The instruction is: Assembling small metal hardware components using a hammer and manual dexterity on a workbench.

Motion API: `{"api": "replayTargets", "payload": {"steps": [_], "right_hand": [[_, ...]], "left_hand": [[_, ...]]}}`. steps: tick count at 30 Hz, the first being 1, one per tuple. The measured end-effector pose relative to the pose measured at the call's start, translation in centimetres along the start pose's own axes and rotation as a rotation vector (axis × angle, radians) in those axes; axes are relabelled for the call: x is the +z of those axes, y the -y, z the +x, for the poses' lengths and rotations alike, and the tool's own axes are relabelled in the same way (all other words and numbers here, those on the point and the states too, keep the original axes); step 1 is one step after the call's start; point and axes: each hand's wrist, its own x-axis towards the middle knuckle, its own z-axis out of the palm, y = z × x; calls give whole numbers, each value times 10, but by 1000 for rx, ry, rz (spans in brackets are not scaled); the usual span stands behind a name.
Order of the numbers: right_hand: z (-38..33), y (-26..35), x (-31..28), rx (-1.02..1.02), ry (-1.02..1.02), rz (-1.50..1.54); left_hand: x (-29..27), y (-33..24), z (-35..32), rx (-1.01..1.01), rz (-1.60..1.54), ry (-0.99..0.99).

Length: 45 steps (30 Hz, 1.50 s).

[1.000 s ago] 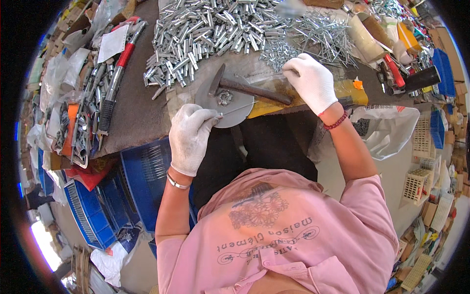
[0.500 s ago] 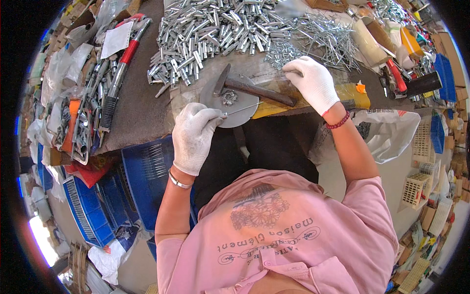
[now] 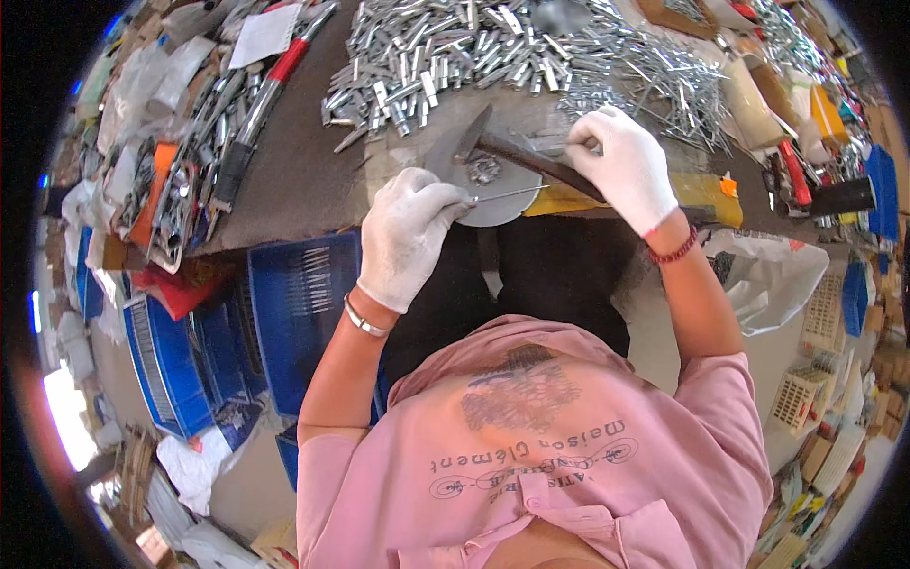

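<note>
In white knit gloves, both my hands are over the near edge of the workbench. My left hand (image 3: 408,237) pinches one end of a thin metal rod (image 3: 512,193), which points to the right over a grey round-edged plate (image 3: 502,211). A hammer (image 3: 545,165) lies across that plate, its wooden handle running toward my right hand. My right hand (image 3: 621,166) is closed with thumb and fingertips together, over the handle's end; anything inside the pinch is hidden. Small shiny bits (image 3: 482,169) sit on the plate beside the hammer head.
Silvery metal sleeves (image 3: 455,57) are heaped at the back, with a pile of thin pins (image 3: 678,90) to their right. Tools and a red-and-black bar (image 3: 270,95) crowd the left. Blue crates (image 3: 303,313) stand below the bench; a clear plastic bag (image 3: 773,280) hangs at right.
The whole view has shifted slightly, so the bench sits further right. My left hand still pinches the rod; my right hand remains closed near the hammer handle.
</note>
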Motion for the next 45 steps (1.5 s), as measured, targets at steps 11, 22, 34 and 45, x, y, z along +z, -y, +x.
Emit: {"api": "replayTargets", "payload": {"steps": [11,22,34,45], "right_hand": [[7,80,34,-271,95,248],[-5,107,9,-458,178,-65],[-20,106,11,-464,49,-134],[-23,106,13,-448,34,-73]], "left_hand": [[-3,10,13,59,81,13],[-5,4,-7,65,57,-5],[-7,7,0,28,70,44],[-7,1,-1,44,39,19]]}}
